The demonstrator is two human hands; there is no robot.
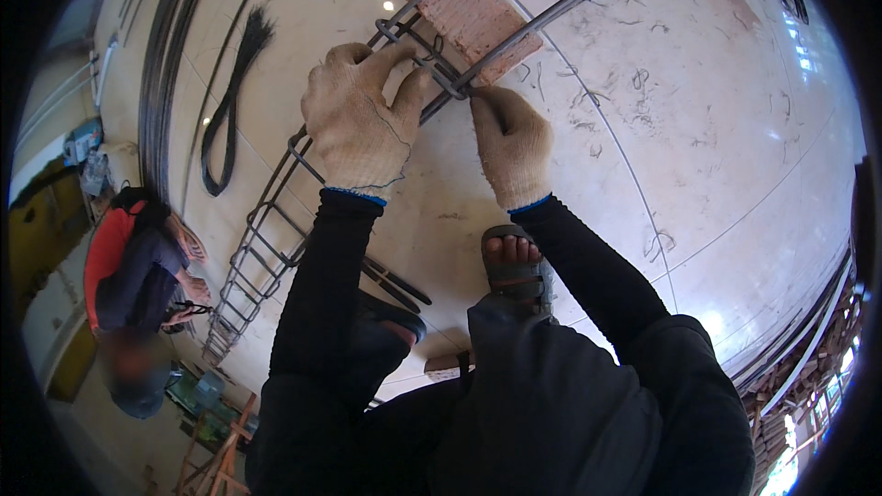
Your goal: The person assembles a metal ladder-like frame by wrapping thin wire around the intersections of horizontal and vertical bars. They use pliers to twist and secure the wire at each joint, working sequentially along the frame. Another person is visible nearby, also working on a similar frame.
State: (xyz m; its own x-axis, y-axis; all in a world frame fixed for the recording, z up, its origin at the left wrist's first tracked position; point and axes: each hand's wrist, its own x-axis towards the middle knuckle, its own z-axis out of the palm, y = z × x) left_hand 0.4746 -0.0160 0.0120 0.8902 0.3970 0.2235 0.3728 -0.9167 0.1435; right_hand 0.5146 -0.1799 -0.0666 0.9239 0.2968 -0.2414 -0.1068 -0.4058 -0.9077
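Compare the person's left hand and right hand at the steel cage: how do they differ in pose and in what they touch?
The left hand lies spread over the rebar cage, its fingers curled around a stirrup loop; the right hand is narrower, fingers pinched at the same joint from below. The left hand looks larger and nearer to the camera; the right hand sits closer to the brick. Both wear beige knit gloves with blue cuffs.

No packages, labels, signs or screens can be made out in the head view. Blue-green shapes at the far left rim and the lower left corner are too small and blurred to identify.
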